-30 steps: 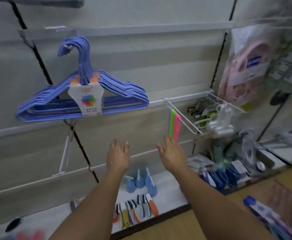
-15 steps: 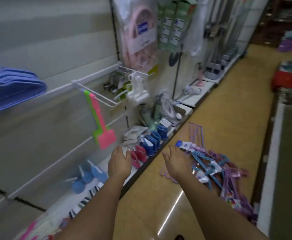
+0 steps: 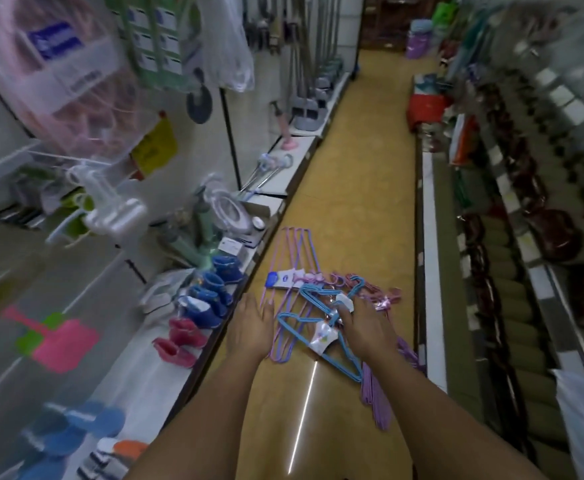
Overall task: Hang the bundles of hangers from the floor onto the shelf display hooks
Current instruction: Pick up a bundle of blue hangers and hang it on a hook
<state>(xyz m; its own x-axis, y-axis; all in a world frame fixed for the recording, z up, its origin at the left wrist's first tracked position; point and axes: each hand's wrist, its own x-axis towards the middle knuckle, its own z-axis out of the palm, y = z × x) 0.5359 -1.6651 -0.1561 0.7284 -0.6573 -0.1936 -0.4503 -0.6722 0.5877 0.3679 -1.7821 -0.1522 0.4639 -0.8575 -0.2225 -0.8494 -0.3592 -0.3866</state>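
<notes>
floor [image 3: 359, 188]: yellow aisle running near to far, shelving on both sides
left shelf [image 3: 165, 362]: white base ledge along the aisle; blue boots [image 3: 210, 292] and pink boots [image 3: 183, 337] lined up on it, blue slippers [image 3: 72, 431] nearer
right shelf [image 3: 512, 271]: dark rows of goods, blurred, can't tell what
hangers [image 3: 321, 327]: bundles in a heap on the floor, centre of aisle, just right of the left shelf edge; blue bundles on top, purple ones under and spilling near-right and far-left; white labels on several
pink swatter [image 3: 65, 344]: hanging on the left wall, near side, green one behind it
left hand [image 3: 250, 327]: stretched forward over the floor at the left edge of the heap, fingers straight and together, holding nothing; contact with hangers can't tell
right hand [image 3: 370, 330]: over the right part of the heap, fingers reaching down onto a blue bundle near its label; a real pinch or only touching, can't tell
</notes>
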